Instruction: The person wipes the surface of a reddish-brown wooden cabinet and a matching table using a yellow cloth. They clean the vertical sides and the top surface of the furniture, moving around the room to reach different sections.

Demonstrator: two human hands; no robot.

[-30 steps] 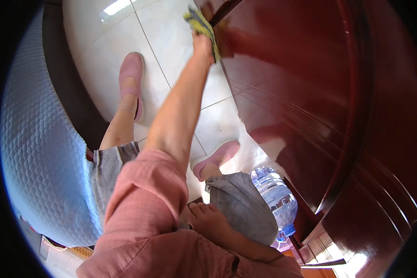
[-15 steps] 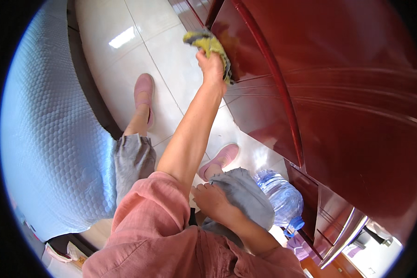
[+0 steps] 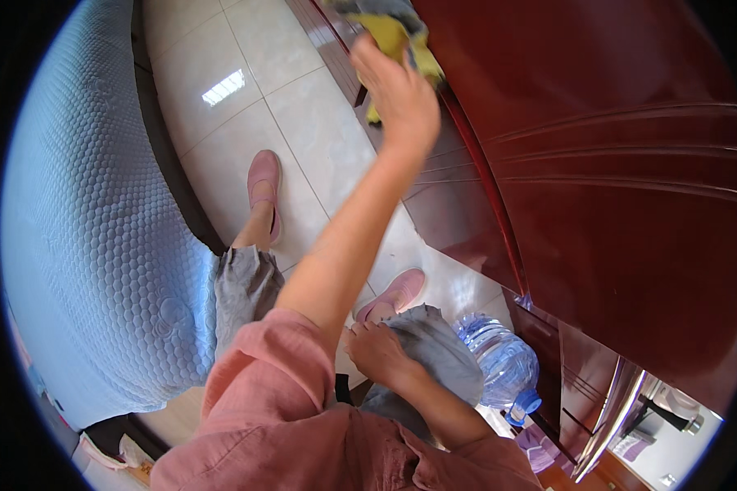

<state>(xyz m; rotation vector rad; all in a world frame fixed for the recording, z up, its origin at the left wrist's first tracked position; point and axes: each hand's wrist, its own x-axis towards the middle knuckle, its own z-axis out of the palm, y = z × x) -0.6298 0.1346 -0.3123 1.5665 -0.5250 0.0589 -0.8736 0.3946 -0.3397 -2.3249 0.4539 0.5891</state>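
Note:
My left hand [image 3: 405, 98] reaches far forward with a yellow and grey cloth [image 3: 389, 31] in it. The cloth lies under and around the fingers, against the rounded edge of a glossy dark red wooden cabinet [image 3: 598, 221]. Part of the cloth runs out at the upper rim, and the fingertips are partly lost in it. Bent back near my body, my right hand [image 3: 375, 352] rests on the knee of my grey trousers [image 3: 438, 352], holding nothing, with its fingers laid over the fabric.
On the left stands a bed with a light blue quilted cover [image 3: 115, 245]. Pale floor tiles [image 3: 303, 123] run between bed and cabinet, with my feet in pink shoes on them. A large clear blue water bottle [image 3: 499, 360] lies by my right knee, next to the cabinet's lower part.
My left hand has moved forward and slightly right with the cloth, along the cabinet's edge. The cloth has spread out more. My right hand stays on the knee.

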